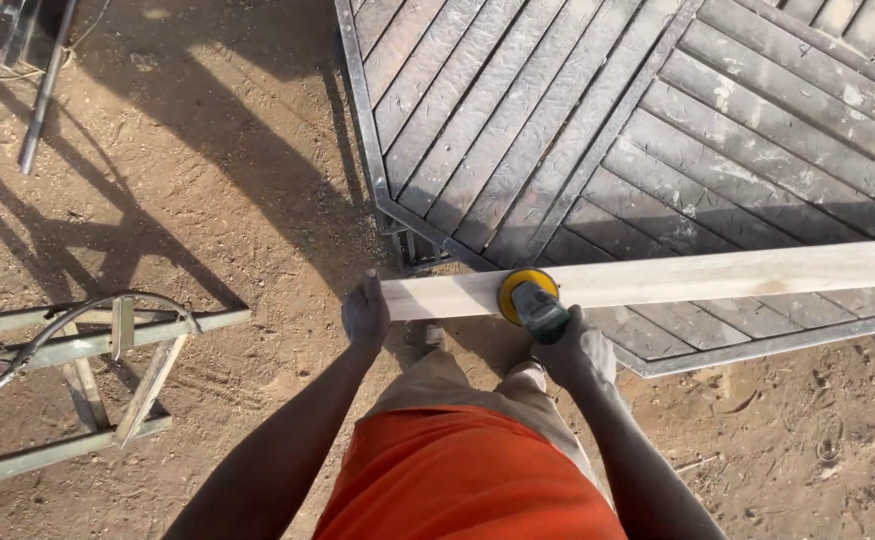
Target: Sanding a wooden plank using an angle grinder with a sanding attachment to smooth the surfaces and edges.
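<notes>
**Q:** Where is the workpiece, and how is it supported?

**A:** The pale wooden plank [677, 277] lies across the lower edge of a dark slatted metal gate panel [597, 110], which lies flat over the sandy ground [217, 170]. The plank's near end overhangs the panel's corner.

**Q:** State of each hand?

**A:** The left hand [365, 312] is closed over the plank's near end — fingers wrapped on the end face. The right hand [577, 355] is clamped around the body of a handheld sander [535, 303]; its round yellow pad [525, 290] sits flat on the plank, just beside the left hand.

**Q:** Surroundings?

**A:** A welded metal frame [87, 380] with a hose [77, 315] draped over it stands well apart to the left. Metal tubes [45, 90] lie at the upper left.
</notes>
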